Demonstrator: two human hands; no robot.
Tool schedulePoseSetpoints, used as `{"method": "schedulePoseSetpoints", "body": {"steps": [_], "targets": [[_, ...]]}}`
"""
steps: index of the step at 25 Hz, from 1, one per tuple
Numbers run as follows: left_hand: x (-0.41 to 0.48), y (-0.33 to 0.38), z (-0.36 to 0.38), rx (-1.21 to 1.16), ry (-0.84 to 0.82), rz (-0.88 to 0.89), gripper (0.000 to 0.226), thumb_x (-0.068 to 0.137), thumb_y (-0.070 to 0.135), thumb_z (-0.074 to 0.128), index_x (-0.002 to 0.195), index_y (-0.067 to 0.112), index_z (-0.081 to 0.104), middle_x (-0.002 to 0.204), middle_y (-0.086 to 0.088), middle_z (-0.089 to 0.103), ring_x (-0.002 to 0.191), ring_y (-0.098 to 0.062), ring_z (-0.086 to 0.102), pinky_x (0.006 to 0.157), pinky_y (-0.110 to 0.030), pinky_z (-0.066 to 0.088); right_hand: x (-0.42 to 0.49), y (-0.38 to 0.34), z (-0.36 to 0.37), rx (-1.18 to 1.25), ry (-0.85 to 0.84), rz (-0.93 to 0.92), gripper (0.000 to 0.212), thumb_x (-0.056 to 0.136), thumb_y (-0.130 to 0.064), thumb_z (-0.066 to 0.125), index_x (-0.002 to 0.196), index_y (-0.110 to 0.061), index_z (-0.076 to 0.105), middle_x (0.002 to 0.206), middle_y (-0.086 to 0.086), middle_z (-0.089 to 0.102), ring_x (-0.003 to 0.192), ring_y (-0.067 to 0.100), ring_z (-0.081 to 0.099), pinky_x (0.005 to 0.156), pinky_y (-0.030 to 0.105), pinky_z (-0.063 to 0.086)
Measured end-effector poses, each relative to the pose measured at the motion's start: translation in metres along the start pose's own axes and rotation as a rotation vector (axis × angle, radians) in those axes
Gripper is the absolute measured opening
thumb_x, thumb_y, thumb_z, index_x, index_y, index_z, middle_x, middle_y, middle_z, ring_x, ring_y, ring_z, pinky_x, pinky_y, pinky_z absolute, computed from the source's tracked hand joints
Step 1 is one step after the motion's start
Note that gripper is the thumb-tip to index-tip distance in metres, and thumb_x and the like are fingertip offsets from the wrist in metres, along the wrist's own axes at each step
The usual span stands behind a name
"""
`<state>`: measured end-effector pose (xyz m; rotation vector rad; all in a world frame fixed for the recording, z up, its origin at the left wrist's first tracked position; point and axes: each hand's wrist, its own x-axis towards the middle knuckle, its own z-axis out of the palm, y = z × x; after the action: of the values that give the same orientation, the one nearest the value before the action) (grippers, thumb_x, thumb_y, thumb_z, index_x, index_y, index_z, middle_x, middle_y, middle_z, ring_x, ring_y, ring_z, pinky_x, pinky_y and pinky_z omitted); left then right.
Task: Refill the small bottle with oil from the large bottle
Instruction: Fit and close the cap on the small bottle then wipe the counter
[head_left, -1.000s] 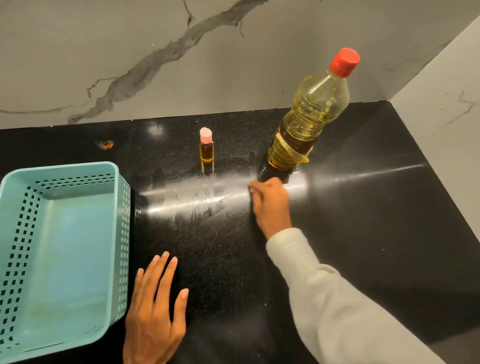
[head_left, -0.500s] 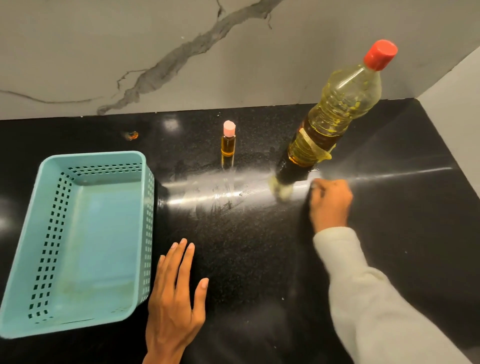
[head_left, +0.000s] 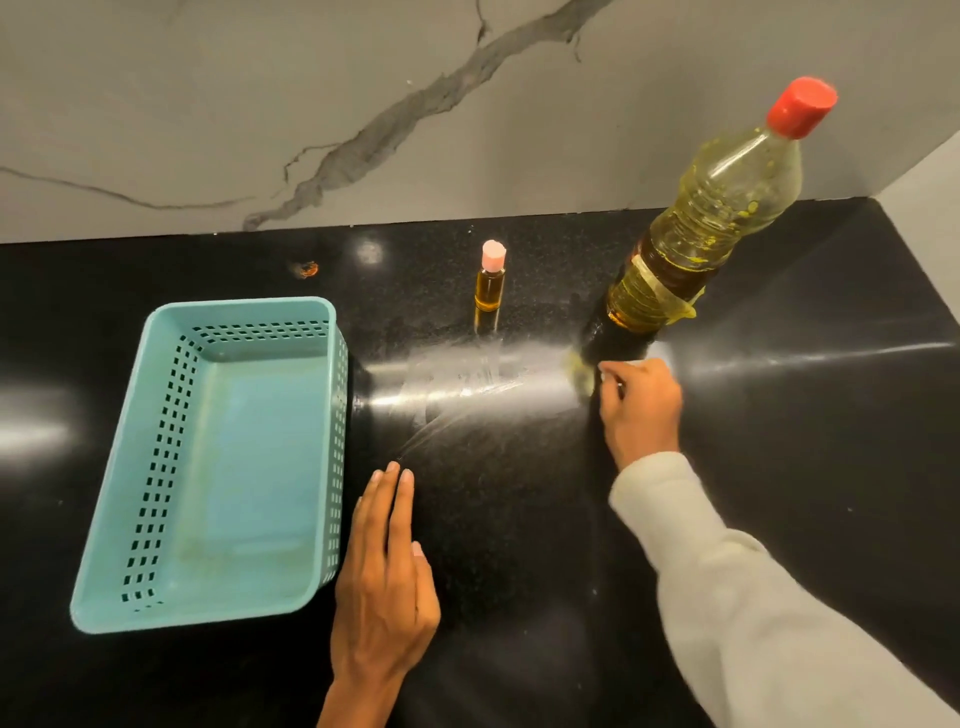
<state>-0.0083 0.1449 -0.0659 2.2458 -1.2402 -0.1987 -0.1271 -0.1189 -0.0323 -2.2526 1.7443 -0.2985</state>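
One teal basket (head_left: 244, 307) sits by the countertop's (head_left: 779, 467) left edge. Beside it the left hand (head_left: 384, 582) lies flat, fingers straight, holding nothing. The small bottle (head_left: 490, 283) stands near the back edge, with the large bottle (head_left: 701, 239) to its right. The right hand (head_left: 641, 405) curls at the large bottle's base; I cannot tell whether it holds anything.

One wide-angle view, from a camera worn on the person's head, looks forward and steeply down onto a black countertop (head_left: 519, 519) from close by. A grey marble wall (head_left: 208, 104) fills the top of the frame. The left hand (head_left: 384, 587) and right hand (head_left: 641, 410) enter from the bottom edge.
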Motion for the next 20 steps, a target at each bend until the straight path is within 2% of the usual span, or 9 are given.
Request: {"method": "schedulePoseSetpoints", "body": {"steps": [2,4,6,9,13,15,17,18,20], "targets": [[0.000,-0.001,0.001,0.043,-0.012,-0.010,0.071,0.082,0.005,0.035,0.152,0.001,0.031,0.162,-0.010,0.028,0.152,-0.025,0.025,0.120,-0.045,0.031,-0.010,-0.024,0.007,0.042,-0.032,-0.023,0.022,0.094,-0.008,0.054,0.105,-0.003,0.073,0.099,0.020,0.061,0.092,0.036,0.059,0.079,0.034,0.046],[-0.001,-0.001,0.002,0.062,-0.020,-0.029,0.075,0.078,0.005,0.033,0.153,0.001,0.029,0.162,-0.011,0.028,0.152,-0.026,0.024,0.118,-0.049,0.033,-0.047,-0.084,0.031,0.164,-0.401,-0.195,0.025,0.094,-0.010,0.049,0.108,-0.006,0.070,0.106,0.017,0.060,0.097,0.031,0.055,0.068,0.018,0.037],[-0.001,-0.002,0.002,0.047,-0.012,-0.047,0.078,0.077,0.006,0.034,0.155,0.003,0.025,0.163,-0.011,0.026,0.152,-0.026,0.024,0.118,-0.048,0.031,-0.089,-0.126,0.043,0.253,-0.614,-0.434,0.019,0.094,-0.016,0.050,0.102,-0.010,0.065,0.106,0.010,0.059,0.096,0.027,0.054,0.074,0.019,0.041],[-0.001,-0.002,0.001,0.050,-0.008,-0.031,0.077,0.079,0.006,0.034,0.155,0.003,0.024,0.163,-0.011,0.026,0.152,-0.026,0.024,0.119,-0.047,0.030,-0.060,-0.100,0.040,0.102,-0.389,-0.546,0.012,0.095,-0.025,0.052,0.095,-0.016,0.060,0.096,0.003,0.057,0.083,0.020,0.055,0.076,0.032,0.047],[0.000,-0.001,0.000,0.061,-0.038,-0.027,0.081,0.077,0.005,0.036,0.156,0.005,0.018,0.164,-0.010,0.023,0.153,-0.025,0.021,0.119,-0.046,0.032,0.008,-0.043,0.013,-0.004,-0.066,-0.091,0.022,0.097,-0.013,0.053,0.111,-0.008,0.070,0.107,0.016,0.059,0.094,0.029,0.059,0.084,0.030,0.047],[0.000,-0.001,-0.001,0.050,-0.050,-0.022,0.085,0.074,0.004,0.037,0.157,0.005,0.017,0.165,-0.011,0.021,0.153,-0.026,0.019,0.121,-0.045,0.029,-0.016,-0.070,0.024,0.076,-0.142,-0.187,0.023,0.096,-0.011,0.053,0.110,-0.006,0.070,0.099,0.011,0.059,0.089,0.022,0.058,0.081,0.022,0.046],[0.000,0.000,-0.002,0.044,-0.061,-0.041,0.089,0.072,0.005,0.037,0.158,0.006,0.013,0.166,-0.011,0.017,0.154,-0.027,0.018,0.125,-0.039,0.020,-0.066,-0.117,0.042,0.316,-0.504,-0.275,0.017,0.095,-0.018,0.053,0.102,-0.011,0.066,0.087,-0.002,0.055,0.075,0.013,0.049,0.074,0.015,0.044],[0.000,0.000,-0.003,0.039,-0.059,-0.053,0.090,0.072,0.006,0.036,0.158,0.006,0.010,0.166,-0.012,0.015,0.154,-0.027,0.017,0.126,-0.035,0.015,-0.087,-0.131,0.047,0.398,-0.588,-0.347,0.013,0.094,-0.024,0.053,0.093,-0.014,0.062,0.084,-0.003,0.054,0.073,0.016,0.050,0.073,0.023,0.046],[-0.001,0.000,-0.005,0.033,-0.056,-0.064,0.090,0.073,0.008,0.036,0.158,0.008,0.007,0.167,-0.012,0.012,0.154,-0.028,0.016,0.127,-0.031,0.009,-0.086,-0.135,0.048,0.336,-0.507,-0.525,0.018,0.094,-0.032,0.051,0.087,-0.016,0.055,0.084,0.000,0.053,0.079,0.021,0.056,0.070,0.034,0.049]]}}
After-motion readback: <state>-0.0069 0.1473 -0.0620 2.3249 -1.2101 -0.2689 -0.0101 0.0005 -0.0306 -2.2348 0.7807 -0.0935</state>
